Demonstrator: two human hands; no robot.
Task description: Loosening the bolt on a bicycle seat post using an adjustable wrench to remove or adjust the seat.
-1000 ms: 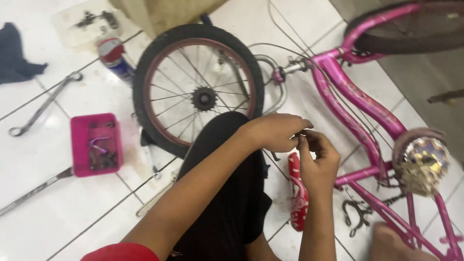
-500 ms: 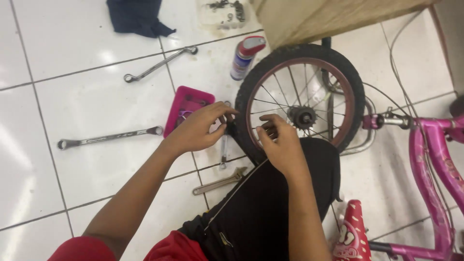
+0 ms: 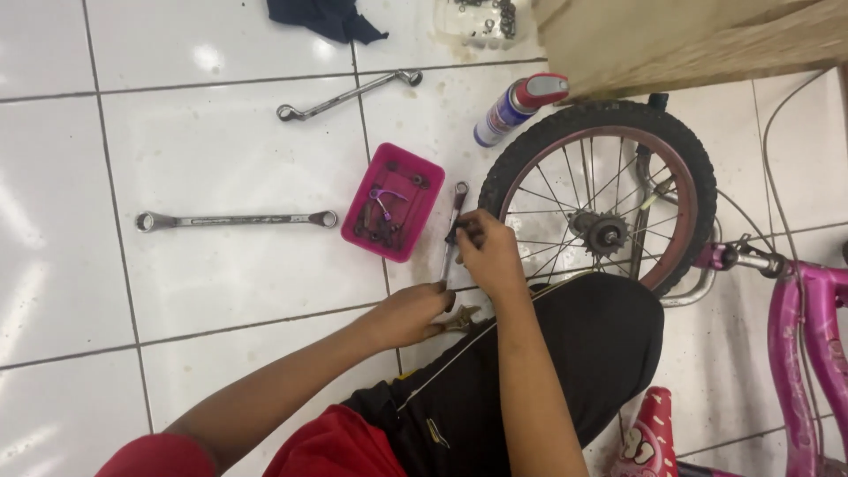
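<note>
A small wrench point(image 3: 452, 231) is lying on the white tiled floor point(image 3: 221, 291), just to the right of the pink plastic tray point(image 3: 393, 212), which is taken here as the landmark. The right hand point(image 3: 488, 253) is placed over the middle of this wrench, and its fingertips are pressed together, pinching something small and dark at the shaft; what exactly is pinched cannot be told. The left hand point(image 3: 408, 314) is seen below the tray, resting low on the floor with the fingers curled and close together, touching the lower end of the wrench, next to a brownish tool point(image 3: 461, 318) that is partly hidden. Small bolts and a purple part are held in the tray. To the left of the tray a long ring spanner point(image 3: 236, 218) is laid flat, and above the tray a second, bent spanner point(image 3: 346, 94) is found. A spray can point(image 3: 517, 108) with a red cap is lying up and to the right of the tray. Further right of the tray, the rear wheel point(image 3: 605, 199) of a pink bicycle point(image 3: 799, 327) is seen, behind the knee in black trousers point(image 3: 548, 371).
</note>
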